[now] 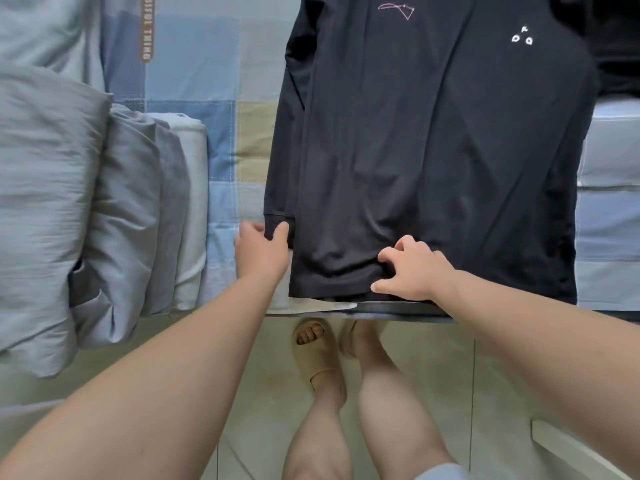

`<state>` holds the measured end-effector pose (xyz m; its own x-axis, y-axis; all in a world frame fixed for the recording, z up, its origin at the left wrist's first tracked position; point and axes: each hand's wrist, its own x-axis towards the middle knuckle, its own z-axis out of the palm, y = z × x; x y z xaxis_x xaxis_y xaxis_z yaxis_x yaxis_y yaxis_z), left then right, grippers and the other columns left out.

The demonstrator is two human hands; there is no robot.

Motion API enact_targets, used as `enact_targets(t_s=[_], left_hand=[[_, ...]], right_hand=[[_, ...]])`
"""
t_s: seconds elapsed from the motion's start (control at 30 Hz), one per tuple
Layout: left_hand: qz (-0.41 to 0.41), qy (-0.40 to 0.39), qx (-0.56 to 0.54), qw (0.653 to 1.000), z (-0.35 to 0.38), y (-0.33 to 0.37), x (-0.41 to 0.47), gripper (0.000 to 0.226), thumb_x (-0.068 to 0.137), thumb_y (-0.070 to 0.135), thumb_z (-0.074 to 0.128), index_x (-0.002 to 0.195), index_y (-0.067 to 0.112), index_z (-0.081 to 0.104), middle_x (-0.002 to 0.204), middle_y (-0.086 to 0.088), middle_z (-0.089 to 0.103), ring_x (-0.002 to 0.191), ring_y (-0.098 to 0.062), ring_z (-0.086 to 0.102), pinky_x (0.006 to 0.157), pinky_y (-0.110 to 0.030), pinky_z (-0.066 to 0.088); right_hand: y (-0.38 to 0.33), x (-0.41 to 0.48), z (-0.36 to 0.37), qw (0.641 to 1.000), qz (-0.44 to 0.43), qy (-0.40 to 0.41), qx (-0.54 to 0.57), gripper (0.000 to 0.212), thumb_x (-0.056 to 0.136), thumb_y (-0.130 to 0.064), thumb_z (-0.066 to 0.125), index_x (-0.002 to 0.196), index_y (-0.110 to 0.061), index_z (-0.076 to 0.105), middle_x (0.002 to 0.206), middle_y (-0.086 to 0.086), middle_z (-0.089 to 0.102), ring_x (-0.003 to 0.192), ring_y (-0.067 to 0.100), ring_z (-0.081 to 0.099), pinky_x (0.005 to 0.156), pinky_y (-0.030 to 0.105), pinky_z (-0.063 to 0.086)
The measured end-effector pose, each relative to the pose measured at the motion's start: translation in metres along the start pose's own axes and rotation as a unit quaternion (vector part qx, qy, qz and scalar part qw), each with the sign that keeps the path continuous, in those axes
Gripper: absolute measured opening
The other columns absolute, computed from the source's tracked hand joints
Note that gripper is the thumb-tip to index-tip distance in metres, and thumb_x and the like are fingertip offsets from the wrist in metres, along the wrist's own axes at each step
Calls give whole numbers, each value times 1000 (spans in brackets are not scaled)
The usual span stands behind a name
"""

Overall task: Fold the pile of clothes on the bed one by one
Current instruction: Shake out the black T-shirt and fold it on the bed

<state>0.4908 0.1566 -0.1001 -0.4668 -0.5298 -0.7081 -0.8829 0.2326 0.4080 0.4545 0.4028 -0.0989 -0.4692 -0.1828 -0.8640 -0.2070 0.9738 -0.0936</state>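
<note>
A black long-sleeved shirt (433, 150) lies spread flat on the checked bed sheet (221, 126), hem toward me, with a small pink line print and white marks near its top. Its left sleeve runs down along the body. My left hand (259, 252) pinches the cuff of that sleeve at the shirt's lower left. My right hand (412, 270) grips the hem near the bottom edge, fingers curled into the cloth. More black clothing (620, 57) lies at the upper right, partly out of view.
A rumpled grey-blue duvet and folded bedding (104, 209) fill the bed's left side. The bed's front edge (381, 311) runs just below the hem. Below it are tiled floor and my legs in beige slippers (317, 355).
</note>
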Motion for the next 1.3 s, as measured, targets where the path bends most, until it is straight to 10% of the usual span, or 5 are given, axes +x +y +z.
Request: enact_targets(t_s=[0.1, 0.23, 0.47, 0.9, 1.3], left_hand=[[-10, 3, -45, 999, -4, 30, 23, 61, 94, 36, 68, 143, 16, 38, 131, 1, 50, 114, -23, 55, 92, -35, 44], [-38, -41, 35, 998, -12, 55, 38, 28, 94, 29, 67, 108, 5, 67, 107, -9, 70, 103, -31, 65, 85, -36, 49], [48, 54, 4, 997, -66, 128, 31, 11, 90, 18, 49, 86, 12, 41, 80, -1, 44, 67, -20, 38, 54, -32, 30], [285, 41, 47, 956, -257, 223, 151, 12, 96, 19, 61, 94, 30, 65, 105, -2, 71, 103, -25, 64, 91, -31, 48], [308, 183, 139, 923, -460, 167, 306, 16, 95, 38, 62, 103, 25, 64, 107, -1, 70, 101, -29, 60, 81, -40, 47]], right_hand=[[-4, 14, -24, 998, 21, -39, 49, 52, 90, -71, 44, 119, -31, 60, 126, 0, 51, 119, 27, 49, 101, 43, 42], [-4, 25, -61, 989, -8, 15, 145, 37, 99, -52, 46, 116, -23, 59, 117, -1, 64, 112, 23, 57, 98, 43, 47], [-34, 20, -160, 977, -47, 68, 198, 41, 102, -40, 46, 139, -23, 49, 128, -5, 62, 113, 18, 54, 93, 33, 43], [-197, 65, -287, 934, -80, 211, 276, 52, 100, -30, 51, 150, -29, 37, 138, 0, 54, 122, 21, 52, 88, 32, 44], [-424, 129, -296, 938, -94, 268, 199, 64, 96, -21, 53, 155, -26, 29, 153, 1, 33, 135, 26, 35, 112, 46, 34]])
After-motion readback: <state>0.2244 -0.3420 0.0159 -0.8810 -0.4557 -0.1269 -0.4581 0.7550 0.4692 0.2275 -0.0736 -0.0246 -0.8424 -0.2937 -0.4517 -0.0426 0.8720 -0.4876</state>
